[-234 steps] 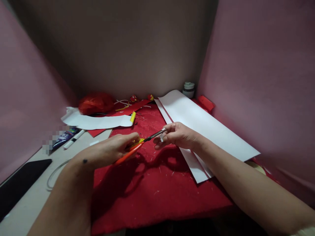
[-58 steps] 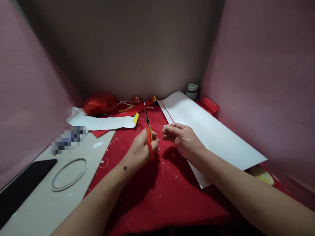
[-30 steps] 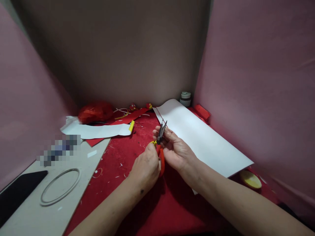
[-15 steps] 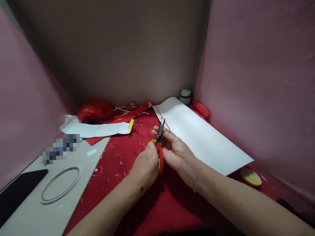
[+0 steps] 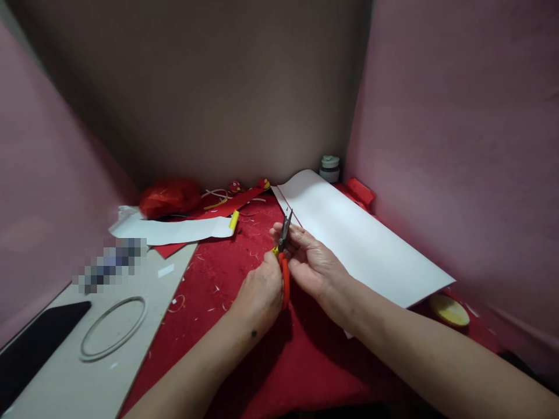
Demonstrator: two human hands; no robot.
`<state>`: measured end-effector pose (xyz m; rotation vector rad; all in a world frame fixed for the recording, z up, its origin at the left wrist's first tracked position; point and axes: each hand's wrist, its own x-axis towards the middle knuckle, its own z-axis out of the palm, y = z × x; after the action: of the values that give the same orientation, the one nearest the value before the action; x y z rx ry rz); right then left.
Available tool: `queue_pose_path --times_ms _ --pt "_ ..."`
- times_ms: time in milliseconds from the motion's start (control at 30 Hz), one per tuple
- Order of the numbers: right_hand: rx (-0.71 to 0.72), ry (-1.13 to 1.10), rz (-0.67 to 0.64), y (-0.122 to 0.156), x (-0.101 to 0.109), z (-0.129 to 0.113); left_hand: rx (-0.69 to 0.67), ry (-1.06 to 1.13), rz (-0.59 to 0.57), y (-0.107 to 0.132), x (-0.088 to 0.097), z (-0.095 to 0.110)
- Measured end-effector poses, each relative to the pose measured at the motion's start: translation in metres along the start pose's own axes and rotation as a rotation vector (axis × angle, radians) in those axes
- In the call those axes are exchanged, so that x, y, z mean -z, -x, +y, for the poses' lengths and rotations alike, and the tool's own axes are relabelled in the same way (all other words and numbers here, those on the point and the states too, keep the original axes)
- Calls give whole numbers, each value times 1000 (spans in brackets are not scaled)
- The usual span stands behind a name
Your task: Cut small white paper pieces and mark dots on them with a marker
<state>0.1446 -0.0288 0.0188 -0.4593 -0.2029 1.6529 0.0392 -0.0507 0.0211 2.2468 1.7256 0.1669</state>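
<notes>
Head view: left hand (image 5: 262, 286) clamped on scissors (image 5: 285, 273), blades pointing forward, presumably for control; right hand (image 5: 313, 263) half-curled beside blades, probably for steadiness; cannot tell if gripping.

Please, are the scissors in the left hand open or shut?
Slightly open: the blades of the scissors part toward their tips, in a narrow V.

Scissors: your dark-bladed metal scissors with orange-red and yellow handles (image 5: 282, 244), clasped at the handles by your left grip (image 5: 262, 285).
Blades: parted in a narrow V, tips aimed away from you, leaning slightly right, before the fingers of your right grip (image 5: 314, 262).
Pale scrap: a tiny whitish bit (image 5: 287, 211) near your blade tips, too small to make out.
Place: raised over your red cloth-covered surface (image 5: 244, 378).
</notes>
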Motion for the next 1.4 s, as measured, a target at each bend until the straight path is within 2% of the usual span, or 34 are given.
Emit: queue_pose_path --times_ms 200,333,667,1033,1233,1400 --pt "10 -12 -38 0 1 0 -1 -33 23 -5 -7 -4" --pt "37 58 -42 -1 1 -3 25 -60 18 -8 -10 -7" --pt "138 230 -80 -8 7 -9 1 -164 3 -7 -6 -10" --pt "182 360 -63 -16 13 -16 -10 -195 -20 -7 -6 -12" --pt "214 489 -151 -23 18 -24 -14 -232 -85 -4 3 -9" --pt "221 722 -229 -28 19 -39 -27 -241 -90 -4 4 -13"
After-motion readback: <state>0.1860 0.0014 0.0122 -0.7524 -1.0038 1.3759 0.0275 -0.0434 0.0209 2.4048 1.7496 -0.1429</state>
